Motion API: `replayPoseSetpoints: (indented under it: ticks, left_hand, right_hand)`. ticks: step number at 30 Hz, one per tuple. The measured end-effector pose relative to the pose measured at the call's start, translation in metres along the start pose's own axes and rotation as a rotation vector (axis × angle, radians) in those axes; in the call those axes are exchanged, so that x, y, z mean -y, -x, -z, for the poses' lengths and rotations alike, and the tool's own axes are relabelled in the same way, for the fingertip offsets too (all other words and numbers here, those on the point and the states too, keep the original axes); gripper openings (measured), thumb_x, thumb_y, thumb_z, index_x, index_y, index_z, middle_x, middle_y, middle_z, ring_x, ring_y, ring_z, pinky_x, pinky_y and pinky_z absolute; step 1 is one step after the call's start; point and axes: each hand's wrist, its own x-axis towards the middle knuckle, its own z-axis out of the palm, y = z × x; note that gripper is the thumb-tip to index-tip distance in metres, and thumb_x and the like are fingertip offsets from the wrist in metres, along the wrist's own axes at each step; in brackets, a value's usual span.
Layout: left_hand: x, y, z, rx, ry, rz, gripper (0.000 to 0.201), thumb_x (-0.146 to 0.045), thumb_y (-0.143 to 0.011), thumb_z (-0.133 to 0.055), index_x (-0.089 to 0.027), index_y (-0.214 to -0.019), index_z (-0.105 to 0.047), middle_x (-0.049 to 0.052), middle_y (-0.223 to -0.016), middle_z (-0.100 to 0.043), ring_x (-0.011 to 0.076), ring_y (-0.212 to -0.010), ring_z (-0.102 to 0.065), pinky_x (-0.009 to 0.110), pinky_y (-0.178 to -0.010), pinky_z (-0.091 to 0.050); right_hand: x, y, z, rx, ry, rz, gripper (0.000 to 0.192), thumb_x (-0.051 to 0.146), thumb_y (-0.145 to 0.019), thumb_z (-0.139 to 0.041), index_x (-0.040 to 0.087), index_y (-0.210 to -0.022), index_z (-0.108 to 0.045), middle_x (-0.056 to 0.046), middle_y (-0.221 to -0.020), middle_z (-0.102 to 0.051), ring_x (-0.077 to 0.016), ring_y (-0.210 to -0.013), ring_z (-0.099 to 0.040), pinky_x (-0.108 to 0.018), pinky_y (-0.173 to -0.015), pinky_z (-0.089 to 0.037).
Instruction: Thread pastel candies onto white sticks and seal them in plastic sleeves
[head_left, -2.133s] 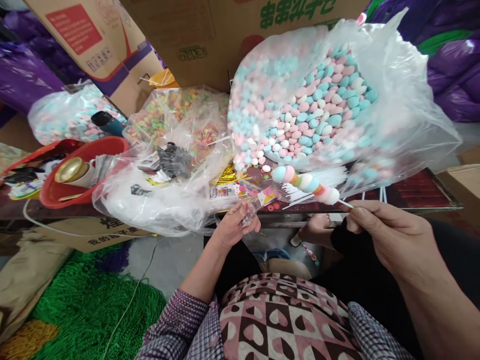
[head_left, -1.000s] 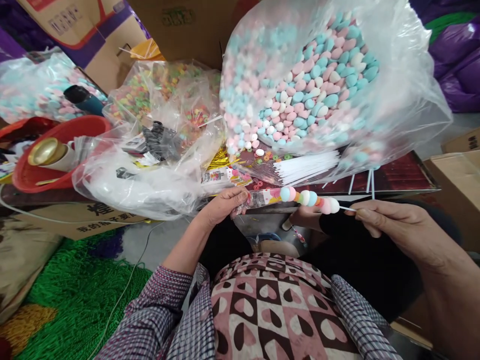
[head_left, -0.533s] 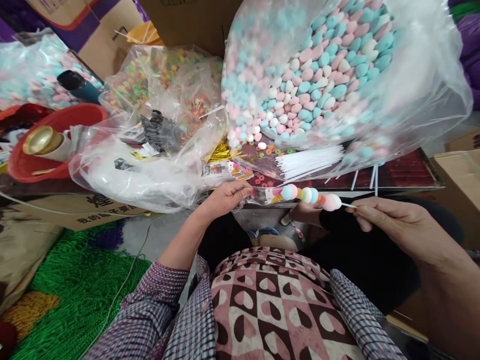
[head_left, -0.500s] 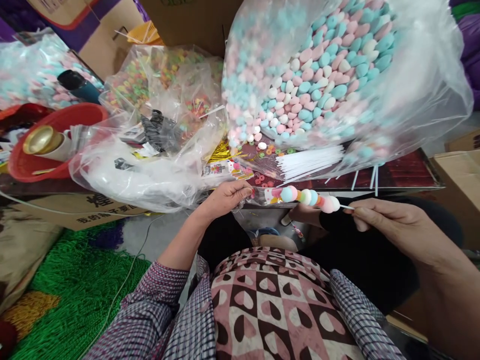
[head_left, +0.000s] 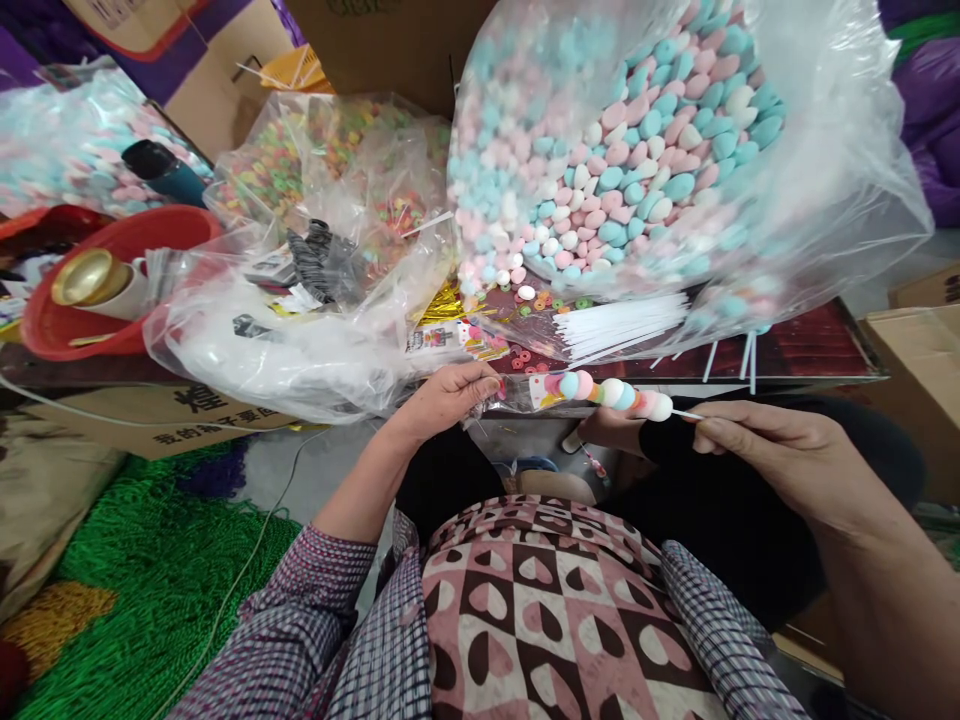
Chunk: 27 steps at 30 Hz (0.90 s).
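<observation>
My left hand (head_left: pixel 448 398) is closed, pinching the end of a small clear plastic bag (head_left: pixel 519 393) with a printed band. A skewer of candy (head_left: pixel 616 394), strung with pink, blue and white round sweets and orange and green ones between, has its left end inside the bag. Its right end looks uncovered, though clear film is hard to make out there. The thin white stick runs out to my right hand (head_left: pixel 776 448), which is closed around it with thumb and fingers. The skewer lies almost level, just in front of the table edge.
A large clear bag of pastel candies (head_left: pixel 645 170) stands on the table behind white sticks (head_left: pixel 622 328). Left of it are a bag of colourful ring candies (head_left: pixel 292 150), a crumpled plastic bag (head_left: pixel 292 350) and a red basin (head_left: pixel 45 320). Green stringy material (head_left: pixel 165 560) covers the floor.
My right hand has moved slightly left with the skewer, whose left end sits a little further into the bag. My left hand stays almost in place.
</observation>
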Motion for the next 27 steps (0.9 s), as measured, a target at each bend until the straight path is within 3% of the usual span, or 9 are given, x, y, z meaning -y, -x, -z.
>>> replayPoseSetpoints:
  ticks: [7, 13, 17, 22, 27]
  left_hand:
    - [0.003, 0.001, -0.001, 0.043, 0.118, 0.043, 0.043, -0.058, -0.082, -0.058, -0.016, -0.078, -0.062, -0.004, -0.06, -0.046, 0.0052, -0.047, -0.038, 0.018, -0.042, -0.029]
    - [0.002, -0.001, -0.002, -0.061, 0.172, 0.029, 0.044, -0.06, -0.079, -0.061, -0.016, -0.075, -0.06, -0.005, -0.059, -0.046, 0.0045, -0.045, -0.038, 0.018, -0.042, -0.028]
    - [0.002, 0.0, -0.003, -0.037, 0.107, 0.028, 0.04, -0.055, -0.082, -0.059, -0.016, -0.08, -0.064, -0.004, -0.062, -0.049, 0.0046, -0.047, -0.038, 0.018, -0.043, -0.03]
    - [0.004, 0.0, -0.003, -0.106, 0.131, 0.055, 0.041, -0.056, -0.082, -0.058, -0.016, -0.083, -0.064, -0.004, -0.061, -0.049, 0.0049, -0.047, -0.038, 0.019, -0.044, -0.031]
    - [0.0, 0.001, -0.003, -0.099, 0.091, 0.056, 0.039, -0.055, -0.08, -0.06, -0.016, -0.085, -0.067, -0.003, -0.064, -0.054, 0.0063, -0.051, -0.043, 0.019, -0.048, -0.035]
  right_hand:
    - [0.002, 0.002, 0.001, 0.036, 0.022, 0.011, 0.035, 0.054, -0.073, -0.074, 0.021, -0.061, -0.068, -0.002, -0.064, -0.063, -0.0157, -0.066, -0.055, -0.029, -0.068, -0.043]
    - [-0.002, 0.003, 0.001, 0.011, -0.028, -0.031, 0.038, 0.06, -0.07, -0.074, 0.021, -0.072, -0.073, 0.001, -0.052, -0.055, -0.0153, -0.057, -0.05, -0.03, -0.061, -0.038]
    - [0.002, 0.003, -0.002, 0.067, 0.008, -0.018, 0.039, 0.059, -0.073, -0.072, 0.021, -0.079, -0.075, 0.001, -0.052, -0.054, -0.0147, -0.055, -0.048, -0.029, -0.057, -0.036]
    - [0.009, 0.003, -0.004, 0.063, 0.013, 0.041, 0.042, 0.059, -0.073, -0.072, 0.02, -0.06, -0.069, -0.002, -0.057, -0.059, -0.0168, -0.064, -0.055, -0.03, -0.068, -0.043]
    - [0.009, 0.001, -0.006, 0.084, 0.016, 0.053, 0.042, 0.059, -0.073, -0.073, 0.019, -0.058, -0.069, -0.003, -0.062, -0.063, -0.0171, -0.067, -0.059, -0.029, -0.072, -0.047]
